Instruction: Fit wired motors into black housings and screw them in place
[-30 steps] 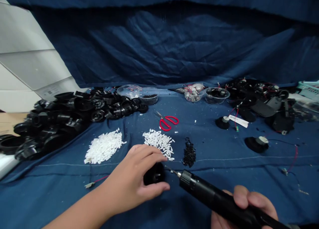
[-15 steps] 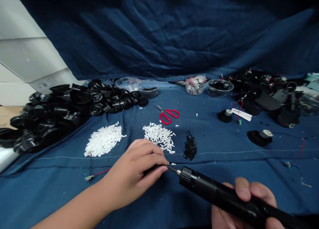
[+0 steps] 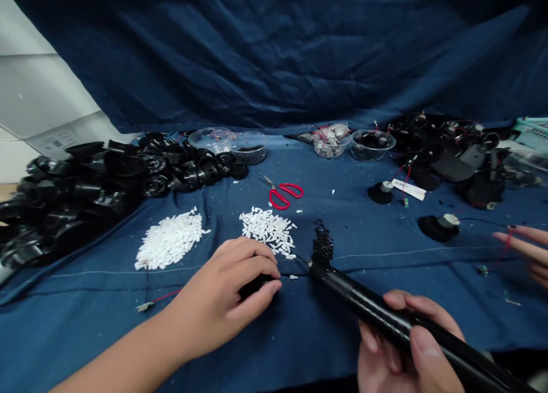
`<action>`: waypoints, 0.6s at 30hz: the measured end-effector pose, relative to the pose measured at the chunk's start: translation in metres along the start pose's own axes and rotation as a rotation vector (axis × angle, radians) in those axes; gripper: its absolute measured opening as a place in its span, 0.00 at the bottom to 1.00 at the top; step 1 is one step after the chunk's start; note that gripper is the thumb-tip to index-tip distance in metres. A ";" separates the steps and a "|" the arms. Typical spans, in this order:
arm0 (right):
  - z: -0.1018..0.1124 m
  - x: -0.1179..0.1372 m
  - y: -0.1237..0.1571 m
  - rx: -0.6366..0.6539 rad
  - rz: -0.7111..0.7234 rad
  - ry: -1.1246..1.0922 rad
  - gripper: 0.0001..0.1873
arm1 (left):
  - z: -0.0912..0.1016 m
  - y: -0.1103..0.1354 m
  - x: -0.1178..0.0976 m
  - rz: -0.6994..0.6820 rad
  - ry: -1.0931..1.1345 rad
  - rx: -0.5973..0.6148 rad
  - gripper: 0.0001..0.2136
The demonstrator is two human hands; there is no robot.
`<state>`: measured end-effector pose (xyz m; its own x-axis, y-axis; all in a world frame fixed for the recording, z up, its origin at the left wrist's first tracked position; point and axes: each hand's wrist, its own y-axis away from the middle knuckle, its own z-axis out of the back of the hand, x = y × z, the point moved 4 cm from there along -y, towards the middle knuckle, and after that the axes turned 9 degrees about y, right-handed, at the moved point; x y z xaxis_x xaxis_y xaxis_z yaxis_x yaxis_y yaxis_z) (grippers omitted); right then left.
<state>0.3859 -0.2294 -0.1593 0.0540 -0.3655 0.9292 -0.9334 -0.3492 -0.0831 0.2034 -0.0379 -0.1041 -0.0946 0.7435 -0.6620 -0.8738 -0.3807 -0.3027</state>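
Note:
My right hand [image 3: 411, 341] grips a black electric screwdriver [image 3: 368, 307], which slants up to the left. Its bit points past the near side of a small pile of black screws [image 3: 322, 242], apart from my left hand. My left hand [image 3: 240, 284] is curled over a black part [image 3: 256, 284], mostly hidden under the fingers. From beneath that forearm a red wire [image 3: 166, 295] runs to a small green circuit board [image 3: 145, 307]. Just beyond my left hand lies a pile of small white plastic pieces [image 3: 268, 230], with a larger white pile [image 3: 171, 239] to its left.
Red-handled scissors [image 3: 286, 194] lie behind the white pieces. Black round housings [image 3: 85, 193] are heaped at left. Clear tubs [image 3: 372, 145] stand along the back. Black parts with motors [image 3: 440, 226] lie at right, where another person's hand [image 3: 526, 247] reaches in at a red wire.
The screwdriver's tip has come away from the part in my left hand, up toward the black screws. Another person's hand has appeared at the right edge. The view has shifted slightly.

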 end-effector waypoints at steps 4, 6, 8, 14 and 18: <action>-0.009 0.000 -0.003 0.032 0.033 0.048 0.08 | -0.001 0.000 0.000 -0.002 -0.003 0.013 0.05; -0.013 0.002 -0.003 0.020 0.066 0.048 0.08 | -0.001 0.000 0.000 -0.001 -0.007 0.015 0.05; -0.015 0.002 -0.003 0.010 0.092 0.047 0.08 | -0.002 0.000 0.001 0.002 -0.012 0.018 0.04; -0.012 -0.004 -0.005 0.084 0.066 0.078 0.09 | -0.001 0.000 -0.001 -0.002 -0.019 0.022 0.05; -0.006 -0.007 -0.006 0.059 0.086 -0.003 0.08 | 0.000 -0.001 -0.001 -0.013 -0.007 0.017 0.05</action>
<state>0.3890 -0.2198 -0.1637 -0.0247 -0.3987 0.9167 -0.9120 -0.3665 -0.1840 0.2044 -0.0382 -0.1037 -0.0862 0.7525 -0.6529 -0.8828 -0.3615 -0.3000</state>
